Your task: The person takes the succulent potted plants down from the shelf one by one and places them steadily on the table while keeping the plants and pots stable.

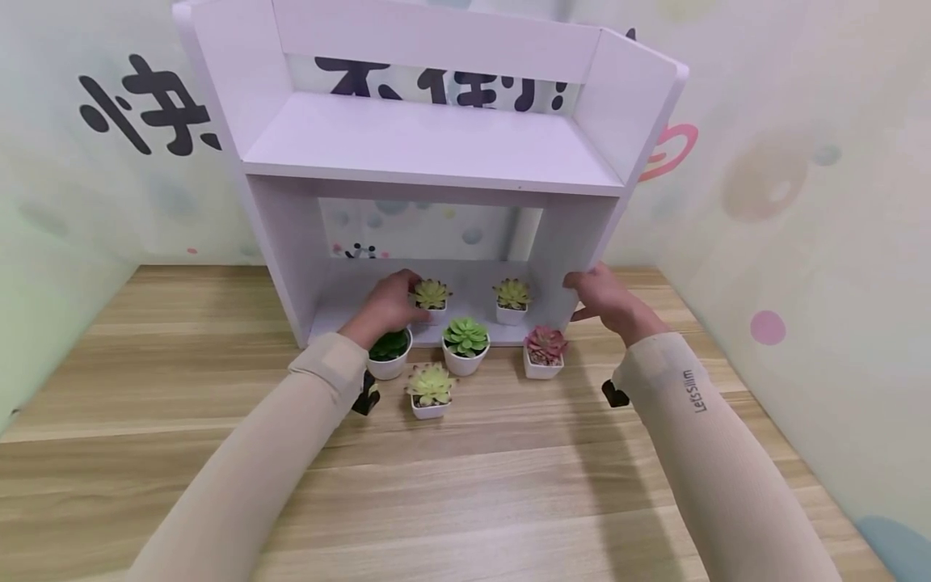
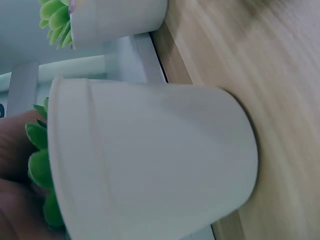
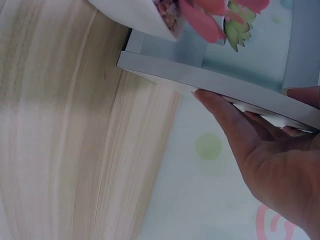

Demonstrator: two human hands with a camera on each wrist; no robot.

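My left hand (image 1: 387, 307) reaches onto the lower board of a white shelf unit (image 1: 436, 149) and grips a small yellow-green potted succulent (image 1: 432, 296) from its left side. In the left wrist view, a round white pot with dark green leaves (image 2: 155, 150) hides most of that hand. My right hand (image 1: 609, 301) holds the right side panel (image 3: 200, 77) of the shelf unit near its bottom, with the thumb and fingers on opposite faces in the right wrist view. A second yellow-green succulent (image 1: 512, 301) stands on the lower board, to the right.
Before the shelf unit, on the wooden table (image 1: 465, 501), stand a dark green succulent (image 1: 389, 356), a bright green one (image 1: 466, 346), a reddish one (image 1: 545, 352) and another yellow-green one (image 1: 431, 393). A patterned wall (image 1: 785, 202) rises behind and to the right.
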